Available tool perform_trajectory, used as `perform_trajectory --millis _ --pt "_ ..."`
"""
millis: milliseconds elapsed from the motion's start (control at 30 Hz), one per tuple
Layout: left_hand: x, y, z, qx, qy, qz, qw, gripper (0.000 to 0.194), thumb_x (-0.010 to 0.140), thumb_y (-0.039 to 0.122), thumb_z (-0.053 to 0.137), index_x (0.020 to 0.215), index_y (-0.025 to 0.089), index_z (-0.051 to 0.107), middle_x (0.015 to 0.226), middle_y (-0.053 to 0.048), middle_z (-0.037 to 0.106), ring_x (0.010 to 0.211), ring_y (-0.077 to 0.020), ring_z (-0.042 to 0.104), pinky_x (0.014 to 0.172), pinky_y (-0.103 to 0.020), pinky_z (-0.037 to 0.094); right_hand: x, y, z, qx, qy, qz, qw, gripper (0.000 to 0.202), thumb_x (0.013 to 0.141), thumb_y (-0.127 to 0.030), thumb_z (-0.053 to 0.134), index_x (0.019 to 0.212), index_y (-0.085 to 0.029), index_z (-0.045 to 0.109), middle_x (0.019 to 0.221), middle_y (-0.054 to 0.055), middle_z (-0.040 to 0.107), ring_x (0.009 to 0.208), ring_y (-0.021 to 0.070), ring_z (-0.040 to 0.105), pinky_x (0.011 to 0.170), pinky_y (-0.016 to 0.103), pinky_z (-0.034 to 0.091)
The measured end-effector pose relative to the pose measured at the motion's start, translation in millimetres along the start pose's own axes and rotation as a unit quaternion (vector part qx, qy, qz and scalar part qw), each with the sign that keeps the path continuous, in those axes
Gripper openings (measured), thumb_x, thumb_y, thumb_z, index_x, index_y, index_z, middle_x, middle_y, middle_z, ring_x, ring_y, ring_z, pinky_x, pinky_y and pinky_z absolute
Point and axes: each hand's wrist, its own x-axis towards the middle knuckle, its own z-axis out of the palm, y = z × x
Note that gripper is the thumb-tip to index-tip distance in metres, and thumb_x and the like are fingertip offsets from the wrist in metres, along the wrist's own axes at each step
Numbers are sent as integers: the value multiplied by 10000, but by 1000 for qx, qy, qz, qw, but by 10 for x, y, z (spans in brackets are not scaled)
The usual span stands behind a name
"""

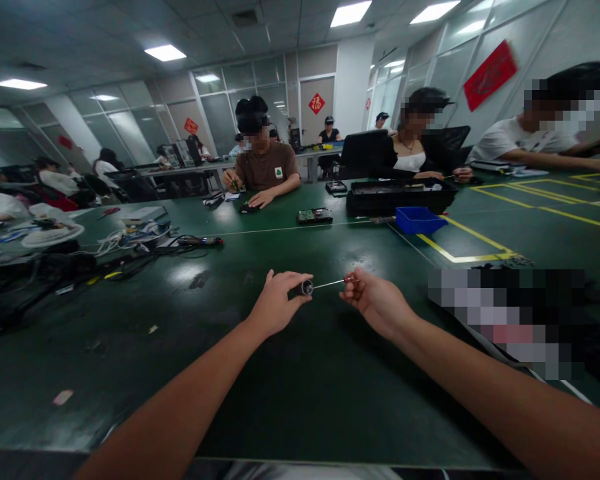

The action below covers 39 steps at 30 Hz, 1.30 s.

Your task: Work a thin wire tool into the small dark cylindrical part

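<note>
Glass partitions and bright ceiling lights enclose a shared workroom, where a green-topped workbench fills the foreground of the head view. Over its near half, roughly midway along the near edge, the two hands face each other, apart, each with something in its grasp. The left hand pinches a short dark cylinder between thumb and fingers, its round metallic end turned toward the camera and somewhat to the right. The right hand is closed around the red handle of a slim screwdriver, whose bare shaft bridges the gap between the hands. That shaft is the line everything hangs on: it runs almost level from the right fingers, dipping slightly leftward, with its tip at the rim of the cylinder's end face; whether the tip touches, sits inside or stops just short is too small to tell. So the cylinder lies directly left of the right hand, held in the left, and the screwdriver's long axis points straight at it. Toward the far edge lie a hard drive, a long black tray and, just in front of the tray, a blue bin. Near the left edge sprawls a tangle of cables. A co-worker in a brown shirt sits at the far edge.
</note>
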Motion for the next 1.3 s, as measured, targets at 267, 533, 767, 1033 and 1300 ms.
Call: perform_trajectory --millis 267,533,767,1033,1300 --pt "14 -52 20 15 -20 -40 999 385 864 280 687 1239 337 619 1244 -8 629 1202 -242 551 1191 -641 132 18 35 -25 -43 22 -91 995 171 836 -373 693 798 -210 658 722 21 620 657 157 582 668 317 539" --pt "7 -33 4 38 -34 -16 999 381 859 227 689 1221 332 631 1237 -12 633 1222 -241 534 1186 -661 99 22 61 -35 -116 -13 -139 983 286 809 -497 690 873 -219 668 816 31 652 727 168 603 702 336 535" --pt "10 -59 17 77 -38 21 996 395 856 204 694 1222 340 640 1219 -15 624 1216 -231 527 1190 -659 64 23 71 -49 -190 -38 -165 967 291 855 -495 622 900 -208 643 819 31 649 722 173 606 714 354 504" --pt "25 -85 16 107 -56 17 992 400 849 177 693 1215 333 648 1197 -20 629 1199 -234 543 1188 -671 42 -9 27 -56 -324 -15 -228 918 270 925 -454 517 870 -207 611 728 12 611 686 174 579 680 344 459" --pt "37 -124 -11 43 -16 -2 999 461 893 242 641 1343 297 552 1272 -56 594 1215 -234 536 1173 -535 302 -8 4 -44 -317 17 -219 923 292 925 -477 494 893 -207 602 741 15 612 692 180 581 679 350 461"
